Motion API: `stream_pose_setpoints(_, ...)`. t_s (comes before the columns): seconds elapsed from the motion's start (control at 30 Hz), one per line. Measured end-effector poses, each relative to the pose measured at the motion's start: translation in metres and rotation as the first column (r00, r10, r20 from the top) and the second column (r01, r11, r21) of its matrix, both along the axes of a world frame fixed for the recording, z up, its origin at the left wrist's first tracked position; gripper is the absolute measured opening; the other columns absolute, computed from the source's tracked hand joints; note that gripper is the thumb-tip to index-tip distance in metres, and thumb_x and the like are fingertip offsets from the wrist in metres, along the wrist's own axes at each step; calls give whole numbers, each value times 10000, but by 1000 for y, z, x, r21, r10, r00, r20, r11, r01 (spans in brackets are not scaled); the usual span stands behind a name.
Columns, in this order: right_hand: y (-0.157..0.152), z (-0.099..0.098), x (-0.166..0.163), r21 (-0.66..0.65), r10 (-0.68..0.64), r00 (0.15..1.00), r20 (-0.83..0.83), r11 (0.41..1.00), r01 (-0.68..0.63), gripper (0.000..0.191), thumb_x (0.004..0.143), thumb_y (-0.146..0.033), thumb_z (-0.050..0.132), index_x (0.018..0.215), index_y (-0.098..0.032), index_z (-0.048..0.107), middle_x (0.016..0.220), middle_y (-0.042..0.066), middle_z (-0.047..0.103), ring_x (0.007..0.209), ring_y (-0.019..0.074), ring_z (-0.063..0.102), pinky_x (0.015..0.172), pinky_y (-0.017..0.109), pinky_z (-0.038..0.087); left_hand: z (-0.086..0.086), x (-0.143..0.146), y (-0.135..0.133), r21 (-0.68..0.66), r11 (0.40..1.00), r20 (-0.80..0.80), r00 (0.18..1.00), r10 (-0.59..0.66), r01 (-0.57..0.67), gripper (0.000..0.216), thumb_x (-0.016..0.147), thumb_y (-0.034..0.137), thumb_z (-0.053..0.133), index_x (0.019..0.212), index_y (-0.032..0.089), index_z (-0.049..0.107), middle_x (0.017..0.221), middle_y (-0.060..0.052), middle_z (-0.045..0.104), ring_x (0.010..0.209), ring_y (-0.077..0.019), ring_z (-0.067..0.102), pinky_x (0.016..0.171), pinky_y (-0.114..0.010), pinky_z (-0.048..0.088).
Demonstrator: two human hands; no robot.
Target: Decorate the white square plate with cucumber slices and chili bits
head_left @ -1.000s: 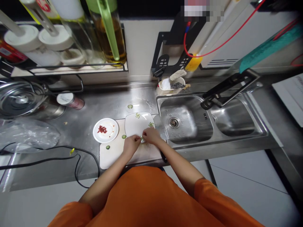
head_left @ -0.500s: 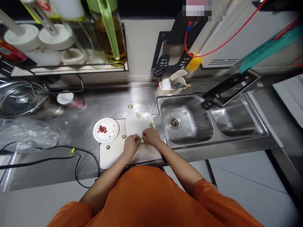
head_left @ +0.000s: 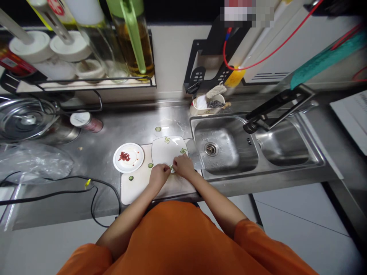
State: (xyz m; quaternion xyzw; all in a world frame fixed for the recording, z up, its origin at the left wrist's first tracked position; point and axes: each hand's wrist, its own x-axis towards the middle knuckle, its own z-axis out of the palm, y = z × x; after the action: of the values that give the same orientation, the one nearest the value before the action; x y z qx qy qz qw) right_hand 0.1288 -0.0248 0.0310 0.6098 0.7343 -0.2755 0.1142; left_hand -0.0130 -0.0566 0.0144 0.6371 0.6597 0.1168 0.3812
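At the near edge of a white square plate [head_left: 162, 152], my left hand [head_left: 159, 176] and my right hand [head_left: 183, 165] face each other with fingertips pinched. A small green-and-white patch [head_left: 171, 168] shows between them; what the fingers hold is too small to make out. Green pinwheel figures [head_left: 182, 151] mark the plate's far and right sides. Under the plate lies a pale cutting board [head_left: 134, 193]. Cucumber slices rest left of the plate: one slice [head_left: 131, 178] and another [head_left: 150, 165] on the board. A wide knife blade [head_left: 195, 154] sits at the right.
Left of the square plate stands a round white plate [head_left: 138, 165] with red bits [head_left: 124, 156]. Another green slice [head_left: 158, 129] lies on the steel counter. A double sink [head_left: 226, 147] is on the right. Black cables [head_left: 106, 183], a plastic bag [head_left: 34, 162] and a jar [head_left: 87, 122] occupy the left.
The view has shifted very slightly. Both hands stay pinched at the plate's near edge, with hardly any visible movement.
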Motion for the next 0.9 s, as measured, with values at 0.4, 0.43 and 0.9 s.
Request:
stream_pose_setpoints(0.4, -2, 4, 13, -6, -90, 995, -52, 996, 90, 177, 822, -268, 490, 869, -192, 643, 906, 64, 636, 979, 220, 466, 736, 285, 341, 9, -17, 3, -11, 993, 66, 991, 116, -116, 159, 744, 249, 548, 742, 202, 700, 734, -3, 692, 697, -135, 609, 676, -228, 422)
stream_pose_setpoints(0.43, -2, 5, 14, 1, -95, 994, -56, 995, 95, 174, 821, -265, 489, 860, -193, 643, 896, 62, 638, 970, 219, 468, 727, 282, 337, 11, -23, 5, -1, 991, 48, 990, 136, -136, 162, 749, 254, 546, 752, 207, 701, 757, -2, 695, 710, -137, 611, 686, -228, 425)
stream_pose_setpoints(0.9, -22, 11, 17, 25, -120, 992, -44, 992, 122, 181, 837, -253, 464, 852, -203, 637, 914, 51, 641, 934, 205, 475, 671, 268, 303, 18, -61, -4, -20, 994, -455, 887, 85, -106, 304, 856, 327, 433, 1022, 242, 674, 985, -102, 626, 834, -220, 592, 676, -291, 406)
